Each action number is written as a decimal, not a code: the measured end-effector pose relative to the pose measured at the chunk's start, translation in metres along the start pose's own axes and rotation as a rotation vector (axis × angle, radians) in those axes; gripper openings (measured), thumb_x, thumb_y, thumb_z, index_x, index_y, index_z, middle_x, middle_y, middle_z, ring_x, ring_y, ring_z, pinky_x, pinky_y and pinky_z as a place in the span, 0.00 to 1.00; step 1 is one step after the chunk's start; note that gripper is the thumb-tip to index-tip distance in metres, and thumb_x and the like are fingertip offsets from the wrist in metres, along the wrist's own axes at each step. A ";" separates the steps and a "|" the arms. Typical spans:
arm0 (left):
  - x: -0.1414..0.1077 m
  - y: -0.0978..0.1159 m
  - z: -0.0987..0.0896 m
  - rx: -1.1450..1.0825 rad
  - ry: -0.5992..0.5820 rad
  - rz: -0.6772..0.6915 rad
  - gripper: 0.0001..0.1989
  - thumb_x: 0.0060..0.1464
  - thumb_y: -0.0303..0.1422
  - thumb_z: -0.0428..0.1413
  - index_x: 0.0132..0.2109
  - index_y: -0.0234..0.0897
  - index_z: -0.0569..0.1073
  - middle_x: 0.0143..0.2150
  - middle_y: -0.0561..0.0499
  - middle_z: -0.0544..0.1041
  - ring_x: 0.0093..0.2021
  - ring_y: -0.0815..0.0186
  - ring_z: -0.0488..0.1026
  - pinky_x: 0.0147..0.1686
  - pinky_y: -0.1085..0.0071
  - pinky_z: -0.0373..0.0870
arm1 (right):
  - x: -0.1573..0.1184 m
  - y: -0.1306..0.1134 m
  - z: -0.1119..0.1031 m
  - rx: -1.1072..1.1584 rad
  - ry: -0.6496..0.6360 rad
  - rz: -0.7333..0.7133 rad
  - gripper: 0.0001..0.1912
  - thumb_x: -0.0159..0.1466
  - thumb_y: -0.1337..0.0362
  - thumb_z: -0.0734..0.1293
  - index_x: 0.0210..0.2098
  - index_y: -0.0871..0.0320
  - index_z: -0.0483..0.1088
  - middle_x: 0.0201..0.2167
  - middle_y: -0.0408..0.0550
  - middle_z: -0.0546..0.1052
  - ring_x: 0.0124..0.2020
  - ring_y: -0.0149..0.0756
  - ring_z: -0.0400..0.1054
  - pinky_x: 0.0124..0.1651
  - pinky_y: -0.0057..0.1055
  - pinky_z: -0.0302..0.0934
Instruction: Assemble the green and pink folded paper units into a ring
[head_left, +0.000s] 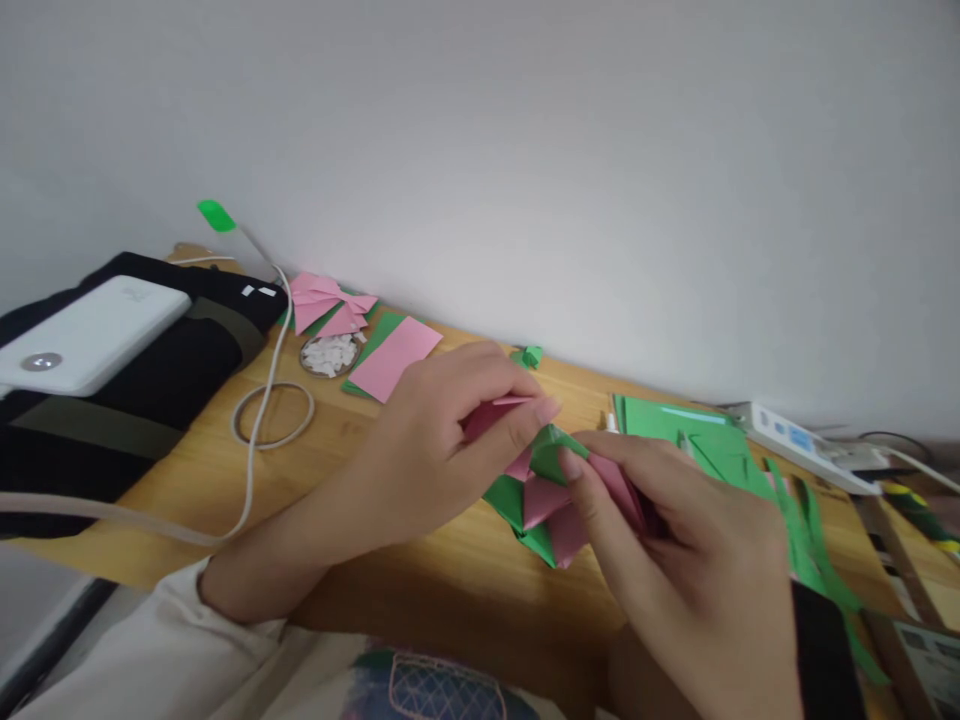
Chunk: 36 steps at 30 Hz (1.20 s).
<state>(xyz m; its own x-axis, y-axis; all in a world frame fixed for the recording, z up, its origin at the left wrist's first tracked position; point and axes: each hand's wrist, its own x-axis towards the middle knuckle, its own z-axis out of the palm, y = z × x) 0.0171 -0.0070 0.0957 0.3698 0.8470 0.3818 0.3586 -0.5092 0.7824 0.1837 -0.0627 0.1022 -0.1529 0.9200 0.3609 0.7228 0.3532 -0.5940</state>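
Both hands hold a folded paper piece [546,505] of pink and green layers above the wooden table. My left hand [469,440] pinches its upper left side, thumb and fingertips closed on the paper. On the other side, my right hand [667,520] grips a green fold at the top between thumb and index finger, its other fingers curled behind the pink part. The two sets of fingertips nearly meet at the green fold. Pointed pink and green flaps hang below. My fingers hide much of the back of the piece.
Behind lie pink and green paper rectangles [397,358], a dish of white scraps [330,354] and folded pink paper [326,300]. At left, a white power bank [94,330] rests on black fabric with a looping cable. Green sheets [675,420] and a power strip [802,445] lie right.
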 end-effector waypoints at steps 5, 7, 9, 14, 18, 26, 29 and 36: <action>-0.001 -0.001 -0.001 0.018 -0.015 0.006 0.11 0.61 0.29 0.52 0.29 0.36 0.71 0.26 0.56 0.71 0.30 0.71 0.67 0.33 0.73 0.62 | 0.001 0.003 0.000 -0.011 -0.009 -0.003 0.08 0.66 0.65 0.64 0.30 0.53 0.72 0.19 0.37 0.73 0.24 0.32 0.66 0.33 0.31 0.56; -0.001 -0.002 -0.001 0.031 -0.017 0.014 0.11 0.61 0.29 0.52 0.29 0.36 0.70 0.26 0.56 0.71 0.30 0.70 0.66 0.33 0.72 0.62 | 0.002 0.003 0.000 -0.020 -0.024 -0.008 0.09 0.66 0.65 0.64 0.30 0.53 0.72 0.20 0.37 0.74 0.24 0.32 0.66 0.33 0.31 0.56; -0.001 -0.002 0.000 0.043 -0.019 0.019 0.11 0.61 0.29 0.52 0.29 0.36 0.70 0.26 0.56 0.70 0.30 0.70 0.66 0.33 0.72 0.61 | 0.002 0.002 0.000 -0.018 -0.034 -0.007 0.09 0.66 0.65 0.64 0.29 0.53 0.72 0.20 0.37 0.74 0.25 0.32 0.66 0.33 0.31 0.56; -0.003 -0.003 0.002 0.060 -0.009 0.037 0.11 0.61 0.29 0.52 0.29 0.36 0.70 0.26 0.56 0.70 0.31 0.70 0.66 0.33 0.71 0.60 | 0.003 0.002 0.001 -0.030 -0.032 0.019 0.10 0.66 0.65 0.63 0.29 0.52 0.71 0.19 0.36 0.73 0.25 0.31 0.66 0.34 0.30 0.56; -0.004 -0.003 0.003 0.088 -0.002 0.048 0.10 0.61 0.28 0.52 0.30 0.35 0.71 0.28 0.55 0.70 0.33 0.70 0.66 0.34 0.71 0.60 | 0.002 0.004 0.001 -0.034 -0.028 0.032 0.12 0.66 0.65 0.64 0.25 0.54 0.67 0.19 0.36 0.73 0.25 0.32 0.66 0.33 0.30 0.55; -0.004 -0.005 -0.001 0.101 -0.084 0.096 0.07 0.62 0.28 0.52 0.36 0.34 0.72 0.30 0.54 0.70 0.33 0.70 0.66 0.34 0.72 0.62 | 0.003 0.005 -0.001 0.001 -0.044 0.068 0.13 0.66 0.62 0.63 0.25 0.53 0.68 0.19 0.36 0.74 0.24 0.31 0.67 0.32 0.29 0.57; -0.005 -0.007 -0.004 0.061 -0.138 0.091 0.04 0.60 0.29 0.53 0.39 0.33 0.72 0.34 0.53 0.73 0.34 0.70 0.67 0.33 0.71 0.64 | 0.005 0.005 -0.001 0.019 -0.040 0.084 0.13 0.66 0.63 0.63 0.25 0.53 0.69 0.20 0.35 0.75 0.23 0.30 0.68 0.32 0.29 0.58; -0.007 -0.006 -0.004 0.037 -0.163 0.088 0.15 0.54 0.23 0.52 0.49 0.31 0.69 0.46 0.46 0.73 0.47 0.64 0.70 0.45 0.69 0.68 | 0.006 0.006 -0.001 0.017 -0.013 0.111 0.14 0.66 0.62 0.64 0.23 0.53 0.70 0.17 0.36 0.73 0.21 0.29 0.67 0.29 0.28 0.57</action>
<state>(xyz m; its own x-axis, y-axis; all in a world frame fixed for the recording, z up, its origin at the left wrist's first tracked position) 0.0084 -0.0094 0.0902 0.5341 0.7645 0.3608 0.3488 -0.5881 0.7297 0.1877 -0.0551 0.1021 -0.0816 0.9557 0.2829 0.7239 0.2519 -0.6423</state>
